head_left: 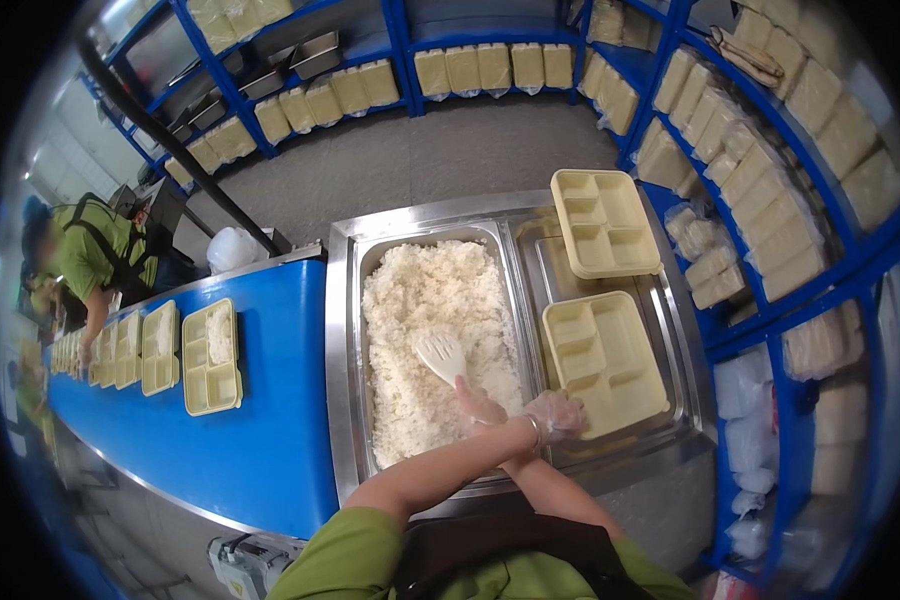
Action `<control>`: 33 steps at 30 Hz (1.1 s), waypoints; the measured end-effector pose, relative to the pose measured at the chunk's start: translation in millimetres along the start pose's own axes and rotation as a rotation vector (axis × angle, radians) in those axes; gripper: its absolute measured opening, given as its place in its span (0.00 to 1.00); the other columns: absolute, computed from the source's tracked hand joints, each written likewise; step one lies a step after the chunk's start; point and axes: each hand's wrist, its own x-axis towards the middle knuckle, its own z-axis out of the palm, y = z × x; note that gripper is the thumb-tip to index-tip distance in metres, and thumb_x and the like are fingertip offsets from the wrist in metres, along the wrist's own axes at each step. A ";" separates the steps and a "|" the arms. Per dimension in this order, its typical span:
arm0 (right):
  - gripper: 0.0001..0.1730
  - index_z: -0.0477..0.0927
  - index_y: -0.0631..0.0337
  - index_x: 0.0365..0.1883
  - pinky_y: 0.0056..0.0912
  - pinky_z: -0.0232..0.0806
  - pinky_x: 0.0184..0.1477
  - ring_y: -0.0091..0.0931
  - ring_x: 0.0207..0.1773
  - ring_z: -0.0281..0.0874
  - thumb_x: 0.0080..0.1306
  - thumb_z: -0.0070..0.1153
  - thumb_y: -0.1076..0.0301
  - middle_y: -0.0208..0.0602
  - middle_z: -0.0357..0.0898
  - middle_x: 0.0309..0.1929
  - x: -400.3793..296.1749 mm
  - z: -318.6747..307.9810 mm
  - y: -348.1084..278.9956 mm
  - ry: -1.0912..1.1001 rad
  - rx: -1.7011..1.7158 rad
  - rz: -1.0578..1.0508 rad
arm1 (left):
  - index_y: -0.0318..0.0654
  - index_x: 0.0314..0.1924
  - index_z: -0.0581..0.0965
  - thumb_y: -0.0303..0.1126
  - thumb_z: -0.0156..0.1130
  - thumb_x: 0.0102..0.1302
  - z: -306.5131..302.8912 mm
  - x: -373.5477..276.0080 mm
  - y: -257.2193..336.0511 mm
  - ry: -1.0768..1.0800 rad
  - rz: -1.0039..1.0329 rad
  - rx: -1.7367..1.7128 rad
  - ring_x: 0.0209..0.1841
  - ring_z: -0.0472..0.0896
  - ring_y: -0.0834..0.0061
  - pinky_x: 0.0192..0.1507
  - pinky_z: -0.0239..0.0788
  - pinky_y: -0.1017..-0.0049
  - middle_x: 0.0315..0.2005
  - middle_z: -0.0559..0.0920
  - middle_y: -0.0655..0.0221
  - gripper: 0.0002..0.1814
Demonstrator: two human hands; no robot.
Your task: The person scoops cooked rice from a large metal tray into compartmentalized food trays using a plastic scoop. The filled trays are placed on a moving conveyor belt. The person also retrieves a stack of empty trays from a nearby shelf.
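Note:
My forearms cross over a steel pan heaped with cooked white rice (427,300). My right hand (481,406), in a clear plastic glove, grips the handle of a white slotted rice paddle (441,358) whose blade lies on the rice. Reaching over it, my gloved left hand (556,416) holds the near left corner of a pale yellow compartment tray (630,360); its fingertips are partly hidden. Another such tray, or a stack of them (607,225), sits just beyond. Both rest on the steel counter's right side.
Left of the counter runs a blue conveyor belt (277,375) with a row of compartment trays (210,375), the nearer ones holding rice. A co-worker (101,247) reaches over its far end. Blue shelves (401,60) with wrapped tray stacks stand ahead and right. A dark pole (172,142) rises beyond the belt.

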 end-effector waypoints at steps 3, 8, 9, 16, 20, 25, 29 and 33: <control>0.29 0.57 0.56 0.63 0.41 0.66 0.39 0.41 0.36 0.74 0.64 0.44 0.62 0.52 0.72 0.35 -12.9 -19.0 17.4 -0.017 -0.039 -0.156 | 0.39 0.32 0.72 0.45 0.51 0.60 -11.7 -6.2 -2.3 0.294 0.072 -0.240 0.43 0.74 0.59 0.41 0.70 0.66 0.48 0.73 0.63 0.16; 0.21 0.64 0.53 0.54 0.36 0.66 0.38 0.28 0.33 0.72 0.64 0.47 0.59 0.37 0.73 0.28 -36.4 -22.7 72.3 0.176 0.291 -0.184 | 0.39 0.38 0.71 0.45 0.52 0.62 -42.0 -45.3 -5.0 0.609 -0.244 -0.974 0.45 0.72 0.62 0.45 0.68 0.69 0.50 0.68 0.62 0.15; 0.17 0.67 0.55 0.50 0.35 0.66 0.39 0.27 0.34 0.72 0.64 0.47 0.60 0.36 0.73 0.29 -58.6 -45.7 48.5 0.018 0.470 -0.020 | 0.40 0.40 0.72 0.43 0.53 0.62 -47.5 -61.6 -6.3 0.607 -0.369 -1.148 0.46 0.71 0.64 0.46 0.67 0.70 0.50 0.68 0.63 0.14; 0.09 0.71 0.60 0.30 0.25 0.57 0.15 0.21 0.14 0.64 0.61 0.48 0.63 0.32 0.70 0.19 -10.7 -35.6 35.6 -0.094 0.663 -0.179 | 0.45 0.62 0.61 0.19 0.47 0.45 -53.5 -219.9 -54.3 1.176 -0.427 -2.266 0.51 0.70 0.59 0.52 0.65 0.58 0.55 0.67 0.60 0.38; 0.06 0.70 0.60 0.28 0.24 0.53 0.12 0.20 0.11 0.62 0.60 0.47 0.66 0.30 0.68 0.15 41.4 8.4 6.7 -0.062 1.015 0.108 | 0.34 0.58 0.62 0.17 0.46 0.40 -50.2 -309.5 -75.4 1.588 -0.446 -2.029 0.50 0.70 0.50 0.46 0.69 0.54 0.51 0.69 0.52 0.37; 0.06 0.70 0.58 0.28 0.22 0.54 0.12 0.18 0.11 0.60 0.61 0.47 0.66 0.28 0.66 0.14 94.2 19.8 -17.2 0.026 0.917 0.075 | 0.29 0.54 0.65 0.19 0.46 0.40 -12.0 -387.6 -83.0 1.798 -0.575 -2.078 0.45 0.75 0.53 0.46 0.70 0.57 0.45 0.75 0.53 0.33; 0.04 0.71 0.58 0.32 0.21 0.54 0.11 0.17 0.11 0.60 0.61 0.46 0.69 0.26 0.65 0.14 102.3 16.1 -7.9 0.043 0.922 -0.028 | 0.29 0.53 0.66 0.23 0.47 0.40 -6.2 -397.4 -81.1 1.754 -0.483 -2.117 0.45 0.75 0.54 0.51 0.68 0.57 0.45 0.75 0.53 0.33; 0.08 0.70 0.57 0.40 0.21 0.54 0.11 0.17 0.11 0.59 0.62 0.46 0.70 0.26 0.65 0.15 70.2 -8.4 -12.2 0.026 0.768 -0.052 | 0.29 0.53 0.67 0.24 0.49 0.40 -11.0 -381.6 -71.1 1.633 -0.542 -2.113 0.46 0.75 0.55 0.50 0.68 0.59 0.44 0.76 0.54 0.33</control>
